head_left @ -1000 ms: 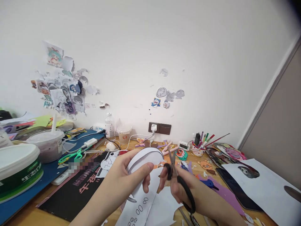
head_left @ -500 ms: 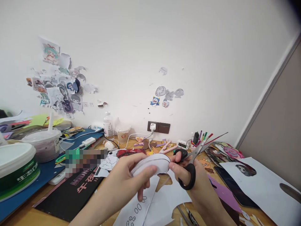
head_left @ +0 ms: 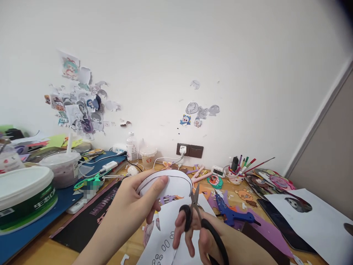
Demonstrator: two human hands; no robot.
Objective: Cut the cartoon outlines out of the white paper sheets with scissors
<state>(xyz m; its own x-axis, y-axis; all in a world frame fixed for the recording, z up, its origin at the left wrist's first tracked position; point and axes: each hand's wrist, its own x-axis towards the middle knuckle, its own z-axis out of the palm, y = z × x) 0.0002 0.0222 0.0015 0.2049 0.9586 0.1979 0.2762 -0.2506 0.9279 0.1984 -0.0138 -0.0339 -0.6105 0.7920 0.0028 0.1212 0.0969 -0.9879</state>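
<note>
Swivelled scissors (head_left: 194, 207) in seemingly looser hand (head_left: 204, 232)

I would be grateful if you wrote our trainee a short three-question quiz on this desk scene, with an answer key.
1. What does the right hand hold?
A) a marker
B) scissors
C) a paintbrush

2. True or false: the blue glue gun lies to the left of both hands.

3. Fill in the missing word: the left hand grips a rounded piece of white ____ with a black outline.

Key: 1. B; 2. False; 3. paper
</note>
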